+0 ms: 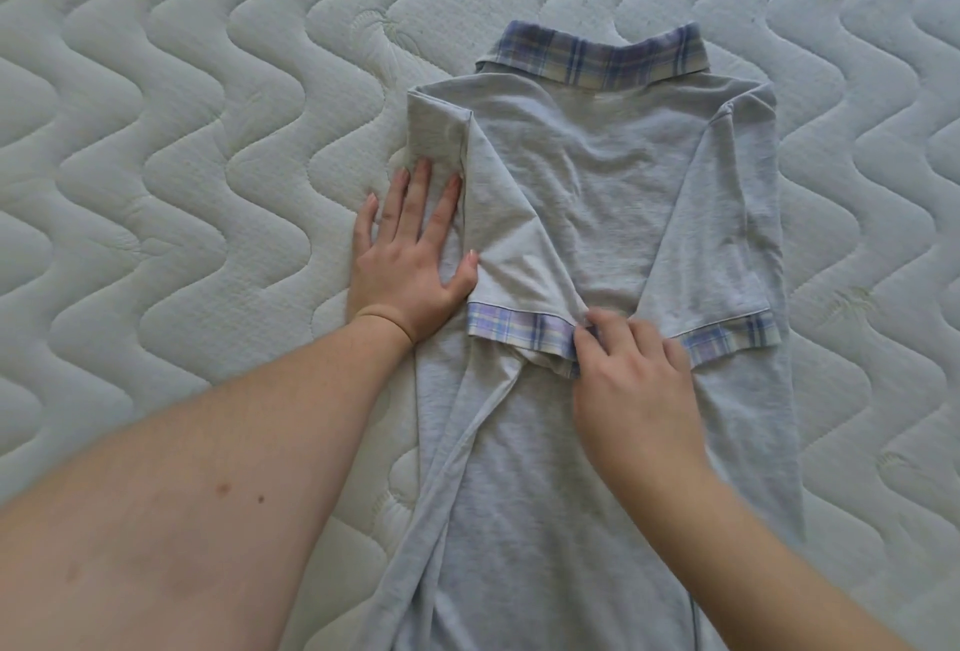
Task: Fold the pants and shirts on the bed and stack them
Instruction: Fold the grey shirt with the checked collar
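- Nearest the camera, two bare forearms reach in from the lower edge toward a grey polo shirt [587, 213] lying back-up on the quilted white bed [171, 141], collar away from the person.
- Left hand [410, 255] lies flat with fingers straight and spread, pressing the shirt's folded left edge where cloth meets mattress.
- Right hand [634, 380] has its fingers curled and pinches the plaid cuff of the left sleeve [519, 330], which is laid in across the shirt's back; the fingertips are motion-blurred, so exactly how much cloth they take is hard to tell.
- Right sleeve [727, 255] already lies folded inward, its plaid cuff just beside the right hand.
- Plaid collar [602, 55] sits flat at the far end.
- Handling, as I judge it: the knit looks light, soft and limp, so it will sag and wrinkle wherever it is lifted by one point. Hems, cuffs and folded edges give the firmest hold, with a flat palm pinning the crease.
- Cut off or unclear: the shirt's lower hem runs out of the bottom of the view, and loose pleats along the lower left side overlap so their layering cannot be sorted out.
- No pants, other shirts or stack appear in view.
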`<action>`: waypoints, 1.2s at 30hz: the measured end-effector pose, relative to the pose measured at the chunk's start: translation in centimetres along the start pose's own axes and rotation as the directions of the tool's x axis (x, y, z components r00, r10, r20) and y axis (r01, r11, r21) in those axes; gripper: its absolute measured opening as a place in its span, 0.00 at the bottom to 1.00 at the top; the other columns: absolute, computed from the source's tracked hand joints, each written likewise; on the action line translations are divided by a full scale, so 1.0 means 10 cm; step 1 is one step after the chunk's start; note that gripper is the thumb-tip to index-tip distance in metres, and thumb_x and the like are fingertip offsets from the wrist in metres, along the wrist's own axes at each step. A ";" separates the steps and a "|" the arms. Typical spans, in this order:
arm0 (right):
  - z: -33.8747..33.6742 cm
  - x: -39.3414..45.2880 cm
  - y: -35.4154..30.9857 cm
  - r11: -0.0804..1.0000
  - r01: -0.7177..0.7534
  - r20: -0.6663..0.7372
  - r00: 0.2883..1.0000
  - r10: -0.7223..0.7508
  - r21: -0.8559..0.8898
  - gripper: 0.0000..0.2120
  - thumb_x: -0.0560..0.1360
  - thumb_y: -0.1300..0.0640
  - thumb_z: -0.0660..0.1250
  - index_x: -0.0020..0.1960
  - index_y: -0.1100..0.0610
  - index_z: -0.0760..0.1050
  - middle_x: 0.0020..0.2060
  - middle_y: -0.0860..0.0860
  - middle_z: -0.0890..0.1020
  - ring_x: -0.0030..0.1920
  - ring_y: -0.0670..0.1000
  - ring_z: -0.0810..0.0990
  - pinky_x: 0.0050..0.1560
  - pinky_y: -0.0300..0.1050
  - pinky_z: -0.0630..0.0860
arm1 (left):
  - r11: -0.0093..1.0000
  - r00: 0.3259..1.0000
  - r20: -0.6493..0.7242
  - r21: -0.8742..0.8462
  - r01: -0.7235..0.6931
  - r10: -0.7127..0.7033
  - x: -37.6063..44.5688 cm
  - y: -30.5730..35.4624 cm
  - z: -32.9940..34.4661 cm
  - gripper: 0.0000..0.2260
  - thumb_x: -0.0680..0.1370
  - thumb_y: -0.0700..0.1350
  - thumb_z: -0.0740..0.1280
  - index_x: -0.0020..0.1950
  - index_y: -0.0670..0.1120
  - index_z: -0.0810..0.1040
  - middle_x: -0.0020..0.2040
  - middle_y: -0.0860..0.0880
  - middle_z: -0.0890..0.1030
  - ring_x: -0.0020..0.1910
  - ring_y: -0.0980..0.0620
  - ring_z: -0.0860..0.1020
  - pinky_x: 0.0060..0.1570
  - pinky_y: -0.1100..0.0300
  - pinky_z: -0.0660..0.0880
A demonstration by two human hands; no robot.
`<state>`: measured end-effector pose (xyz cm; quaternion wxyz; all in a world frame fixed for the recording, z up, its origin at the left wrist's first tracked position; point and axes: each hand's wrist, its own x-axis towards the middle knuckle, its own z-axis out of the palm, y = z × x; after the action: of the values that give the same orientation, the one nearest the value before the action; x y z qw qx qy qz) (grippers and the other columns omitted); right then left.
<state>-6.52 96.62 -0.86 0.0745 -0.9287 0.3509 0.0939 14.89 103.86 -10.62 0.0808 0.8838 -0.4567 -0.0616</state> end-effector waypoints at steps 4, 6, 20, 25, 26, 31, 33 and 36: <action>-0.14 0.36 -0.20 0.952 -0.017 -0.099 0.994 0.050 0.305 0.10 0.73 0.62 0.68 0.53 0.57 0.81 0.55 0.53 0.81 0.55 0.57 0.78 0.55 0.53 0.70 | 1.000 1.000 0.003 0.008 0.004 -0.004 0.00 0.00 0.00 0.35 0.76 0.63 0.52 0.81 0.50 0.55 0.81 0.48 0.54 0.80 0.49 0.53 0.76 0.46 0.49; -0.19 0.70 -0.29 0.892 -0.008 -0.076 0.996 0.048 0.451 0.14 0.78 0.61 0.63 0.62 0.56 0.78 0.58 0.51 0.79 0.59 0.55 0.75 0.60 0.49 0.67 | 1.000 1.000 0.016 0.019 0.016 -0.016 0.00 0.00 0.00 0.36 0.76 0.63 0.51 0.81 0.48 0.53 0.81 0.48 0.53 0.80 0.50 0.52 0.77 0.46 0.49; -0.16 2.41 -0.96 0.875 0.010 0.085 0.995 -0.058 0.484 0.10 0.79 0.50 0.66 0.58 0.50 0.79 0.55 0.50 0.82 0.60 0.54 0.76 0.61 0.52 0.72 | 0.988 0.998 -0.070 -0.153 -0.019 0.009 -0.04 -0.06 0.00 0.34 0.78 0.59 0.55 0.80 0.44 0.56 0.80 0.39 0.55 0.79 0.46 0.54 0.77 0.45 0.51; -0.15 2.54 -0.95 0.792 -0.110 0.101 0.993 0.062 0.600 0.14 0.74 0.50 0.72 0.58 0.49 0.76 0.48 0.47 0.81 0.56 0.50 0.78 0.60 0.48 0.71 | 0.993 0.995 -0.084 -0.097 -0.067 0.059 -0.04 -0.06 0.05 0.31 0.78 0.60 0.54 0.80 0.51 0.56 0.81 0.47 0.56 0.80 0.45 0.54 0.77 0.45 0.51; -0.18 2.53 -0.95 0.757 -0.119 0.107 0.992 0.065 0.643 0.18 0.74 0.50 0.73 0.61 0.49 0.75 0.46 0.45 0.81 0.55 0.49 0.79 0.59 0.46 0.72 | 0.993 0.994 -0.079 -0.085 -0.076 0.069 -0.03 -0.07 0.05 0.30 0.79 0.60 0.54 0.80 0.53 0.56 0.81 0.48 0.56 0.80 0.45 0.54 0.77 0.44 0.51; -0.23 2.28 -0.75 0.694 -0.101 0.106 0.994 0.036 0.713 0.22 0.74 0.50 0.72 0.66 0.51 0.73 0.49 0.45 0.81 0.54 0.47 0.79 0.60 0.46 0.74 | 0.994 0.996 -0.057 -0.075 -0.074 0.070 -0.03 -0.06 0.03 0.31 0.78 0.61 0.55 0.80 0.54 0.58 0.80 0.45 0.57 0.79 0.45 0.55 0.76 0.43 0.52; -0.19 2.15 -0.65 0.738 -0.124 0.114 0.991 0.063 0.663 0.17 0.76 0.49 0.71 0.63 0.53 0.76 0.53 0.49 0.81 0.56 0.50 0.78 0.60 0.48 0.73 | 0.995 0.997 -0.063 -0.081 -0.051 0.046 -0.02 -0.04 0.02 0.32 0.78 0.61 0.55 0.80 0.50 0.59 0.80 0.44 0.58 0.79 0.46 0.57 0.76 0.43 0.52; -0.12 2.09 -0.61 0.774 -0.139 0.141 0.988 0.064 0.618 0.18 0.77 0.49 0.69 0.64 0.55 0.76 0.57 0.53 0.81 0.60 0.53 0.76 0.61 0.46 0.70 | 0.994 0.997 -0.071 -0.098 -0.043 0.036 -0.01 -0.05 0.04 0.33 0.78 0.61 0.53 0.79 0.45 0.59 0.80 0.42 0.58 0.78 0.46 0.57 0.76 0.44 0.52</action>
<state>13.06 87.58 -3.96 0.3929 -0.8241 0.4070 0.0280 15.15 104.24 -11.06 0.1417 0.8710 -0.4675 -0.0521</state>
